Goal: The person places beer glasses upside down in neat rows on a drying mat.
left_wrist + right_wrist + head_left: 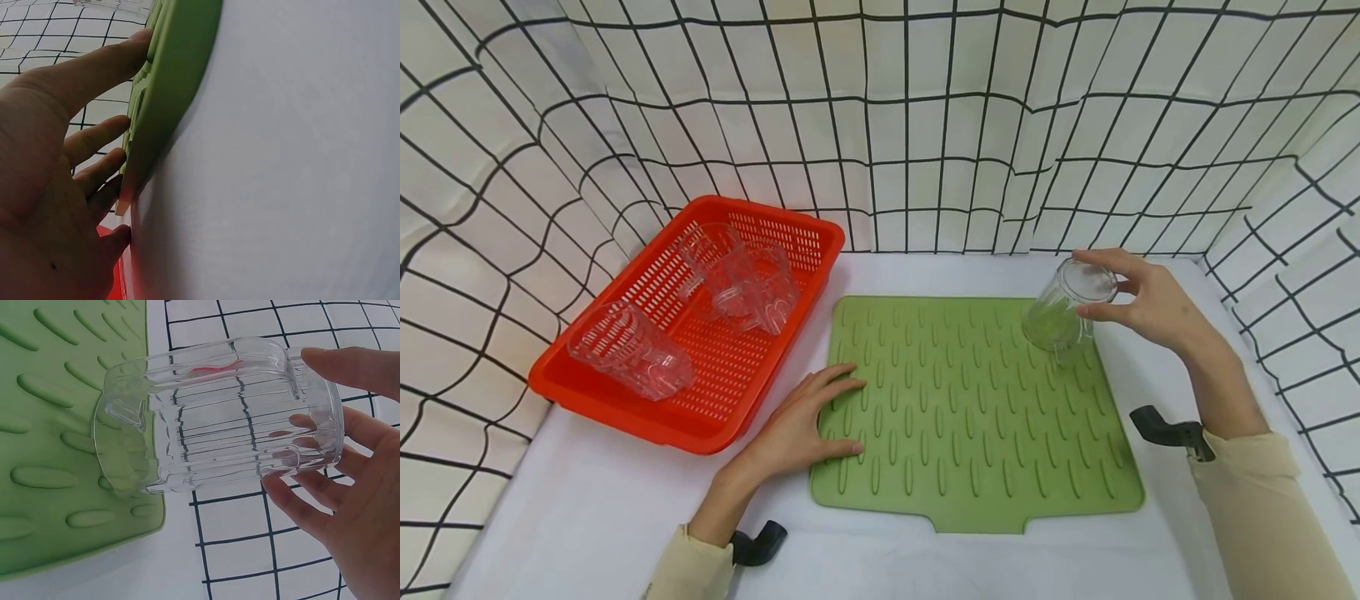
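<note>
My right hand (1157, 304) grips a clear mug (1063, 308) by its base, with the thumb and fingers around it. The mug is upside down, its rim at the far right corner of a green ridged drying mat (955, 400). The right wrist view shows the mug (219, 425) side-on, its handle at the top of that view and the rim over the mat. With fingers spread, my left hand (797, 421) rests on the mat's left edge. In the left wrist view its thumb and fingertips touch the mat's ridged side (169, 75).
A red slotted basket (730, 408) stands left of the mat. Inside it lie several clear mugs, one (632, 350) at the near left and others (741, 279) farther back. White cloth with a black grid (906, 125) rises at the back and both sides.
</note>
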`<state>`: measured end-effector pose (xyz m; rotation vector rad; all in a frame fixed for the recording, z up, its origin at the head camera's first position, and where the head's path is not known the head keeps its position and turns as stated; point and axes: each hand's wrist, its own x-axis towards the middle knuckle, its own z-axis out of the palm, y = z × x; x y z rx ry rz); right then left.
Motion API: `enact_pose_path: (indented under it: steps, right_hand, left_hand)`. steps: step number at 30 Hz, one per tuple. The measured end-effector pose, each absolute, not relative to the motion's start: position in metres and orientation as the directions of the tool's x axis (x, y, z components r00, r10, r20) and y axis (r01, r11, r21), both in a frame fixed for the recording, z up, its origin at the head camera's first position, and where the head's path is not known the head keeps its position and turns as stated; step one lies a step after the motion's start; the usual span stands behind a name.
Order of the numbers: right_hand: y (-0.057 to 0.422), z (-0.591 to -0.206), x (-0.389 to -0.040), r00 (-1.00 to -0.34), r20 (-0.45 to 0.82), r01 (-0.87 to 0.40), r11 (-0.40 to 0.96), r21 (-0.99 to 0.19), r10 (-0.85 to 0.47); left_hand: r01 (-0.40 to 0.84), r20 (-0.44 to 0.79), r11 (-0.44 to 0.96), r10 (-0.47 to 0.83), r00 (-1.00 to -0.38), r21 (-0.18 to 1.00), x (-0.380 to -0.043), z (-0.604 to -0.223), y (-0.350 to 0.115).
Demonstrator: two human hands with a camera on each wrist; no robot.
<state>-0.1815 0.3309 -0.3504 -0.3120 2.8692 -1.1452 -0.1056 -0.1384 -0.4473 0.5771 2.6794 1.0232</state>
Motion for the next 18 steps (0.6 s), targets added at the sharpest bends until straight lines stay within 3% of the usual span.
enact_pose_path:
  steps: [18]
  right_hand:
    - [0.3335,-0.3565,-0.1898,-0.971,0.025,-0.178,0.652,-0.737,-0.237]
  left_hand:
    - [0.296,-0.044,0.676,0.438,-0.898,0.675,-0.1059,-0.4474,-0.1391]
